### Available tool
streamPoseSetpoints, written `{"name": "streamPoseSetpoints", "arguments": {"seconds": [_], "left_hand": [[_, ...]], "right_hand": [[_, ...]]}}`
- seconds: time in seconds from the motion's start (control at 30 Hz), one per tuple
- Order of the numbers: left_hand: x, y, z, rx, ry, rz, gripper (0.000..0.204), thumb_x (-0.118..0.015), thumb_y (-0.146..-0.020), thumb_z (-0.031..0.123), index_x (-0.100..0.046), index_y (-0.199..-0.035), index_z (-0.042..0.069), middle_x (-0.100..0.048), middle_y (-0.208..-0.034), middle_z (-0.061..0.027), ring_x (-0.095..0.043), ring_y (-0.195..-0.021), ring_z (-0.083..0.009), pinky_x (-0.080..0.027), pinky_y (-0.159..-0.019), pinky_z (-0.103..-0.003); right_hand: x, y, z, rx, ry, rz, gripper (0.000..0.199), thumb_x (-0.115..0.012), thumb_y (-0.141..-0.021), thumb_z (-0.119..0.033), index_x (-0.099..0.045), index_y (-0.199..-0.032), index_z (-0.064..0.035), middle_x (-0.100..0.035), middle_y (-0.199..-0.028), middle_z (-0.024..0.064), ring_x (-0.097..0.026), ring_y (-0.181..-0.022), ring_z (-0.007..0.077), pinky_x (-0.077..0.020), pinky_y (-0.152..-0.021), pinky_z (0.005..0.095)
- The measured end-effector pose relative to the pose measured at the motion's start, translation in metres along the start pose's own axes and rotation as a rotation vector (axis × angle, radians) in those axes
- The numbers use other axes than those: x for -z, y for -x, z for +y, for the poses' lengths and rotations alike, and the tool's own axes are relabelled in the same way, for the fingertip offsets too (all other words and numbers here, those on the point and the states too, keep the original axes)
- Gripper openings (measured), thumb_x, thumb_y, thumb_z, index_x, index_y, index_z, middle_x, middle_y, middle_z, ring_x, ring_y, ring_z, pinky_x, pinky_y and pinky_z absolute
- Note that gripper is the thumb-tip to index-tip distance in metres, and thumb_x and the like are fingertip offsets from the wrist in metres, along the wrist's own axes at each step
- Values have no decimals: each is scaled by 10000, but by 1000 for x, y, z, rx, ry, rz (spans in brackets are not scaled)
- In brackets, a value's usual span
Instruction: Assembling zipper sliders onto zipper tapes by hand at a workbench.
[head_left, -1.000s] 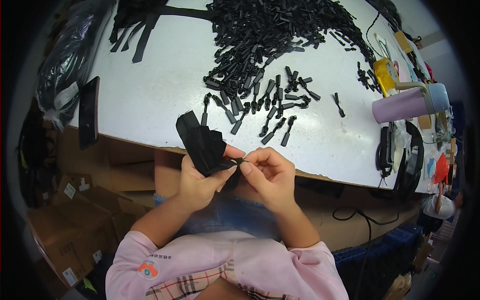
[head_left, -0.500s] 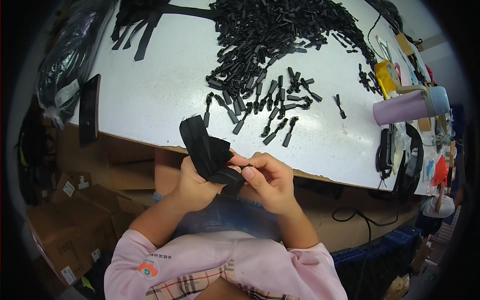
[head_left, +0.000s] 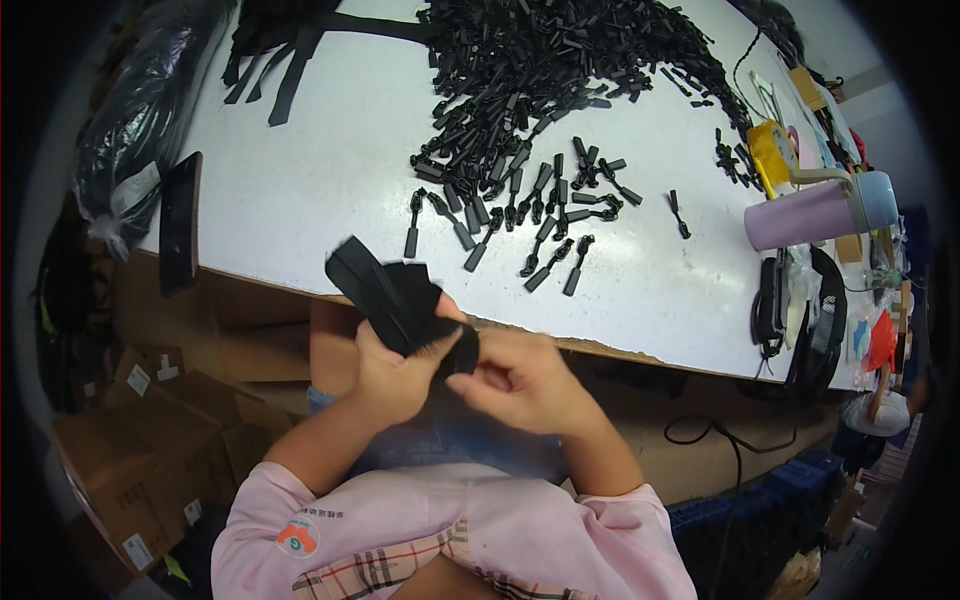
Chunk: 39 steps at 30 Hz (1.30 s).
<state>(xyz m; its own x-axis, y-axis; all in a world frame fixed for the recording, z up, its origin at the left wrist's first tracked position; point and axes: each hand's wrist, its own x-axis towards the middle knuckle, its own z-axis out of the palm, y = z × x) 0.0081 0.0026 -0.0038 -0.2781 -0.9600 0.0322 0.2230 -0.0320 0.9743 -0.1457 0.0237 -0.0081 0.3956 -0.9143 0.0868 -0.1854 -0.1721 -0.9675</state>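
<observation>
My left hand (head_left: 392,375) is closed around a bundle of black zipper tape strips (head_left: 375,285), whose folded upper part sticks up past the table edge. One strip curves over from the left hand toward my right hand. My right hand (head_left: 525,380) is beside that curved end, slightly blurred, with thumb and fingers bent together. What lies between its fingertips is hidden. On the table just beyond are several black zipper sliders (head_left: 540,255) with long pull tabs, loosely spread. Behind them rises a large heap of black zipper sliders (head_left: 540,70).
More black strips (head_left: 290,70) lie at the far left. A dark flat phone-like slab (head_left: 180,222) and a plastic-wrapped black bundle (head_left: 140,130) line the left edge. At right stand a lilac bottle (head_left: 800,217) and a yellow tape roll (head_left: 773,150). Cardboard boxes (head_left: 150,450) sit below left.
The zipper tape bundle has tilted and shifted left with my left hand. My right hand has turned and dropped slightly, and the tape end now curves up beside it. The sliders have stayed put.
</observation>
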Motion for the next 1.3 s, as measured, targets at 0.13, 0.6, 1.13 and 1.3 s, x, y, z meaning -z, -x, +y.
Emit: {"name": "streamPoseSetpoints", "arguments": {"seconds": [0.13,0.6,1.13,1.3], "left_hand": [[1,1,1,25,-208,13,129,-538,-736,-28,-520,-864,-23,-549,-792,-55,-540,-692,-117,-435,-634,-228],[-7,7,-2,259,89,-69,126,-575,-774,118,-535,-820,7,-543,-683,-5,-482,-553,-42,-395,-449,-162],[-3,3,-10,-435,-440,-181,163,-606,-712,18,-558,-864,57,-525,-716,-38,-526,-684,-141,-411,-596,-240],[-2,3,-7,125,-91,-8,144,-563,-788,129,-531,-853,4,-528,-781,-3,-462,-708,-64,-383,-646,-205]], "right_hand": [[-13,1,-7,-1,124,246,154,-650,-661,-102,-541,-731,-20,-412,-518,30,-378,-415,104,-303,-388,212],[-3,6,-11,-118,-522,426,70,-561,-768,-25,-564,-796,39,-553,-662,32,-477,-526,33,-374,-459,141],[4,9,-1,-407,-911,220,72,-553,-743,-30,-525,-763,33,-528,-594,54,-432,-432,51,-337,-393,183],[32,-21,2,43,812,718,124,-608,-675,-83,-532,-756,-28,-463,-586,71,-478,-469,202,-385,-410,292]]}}
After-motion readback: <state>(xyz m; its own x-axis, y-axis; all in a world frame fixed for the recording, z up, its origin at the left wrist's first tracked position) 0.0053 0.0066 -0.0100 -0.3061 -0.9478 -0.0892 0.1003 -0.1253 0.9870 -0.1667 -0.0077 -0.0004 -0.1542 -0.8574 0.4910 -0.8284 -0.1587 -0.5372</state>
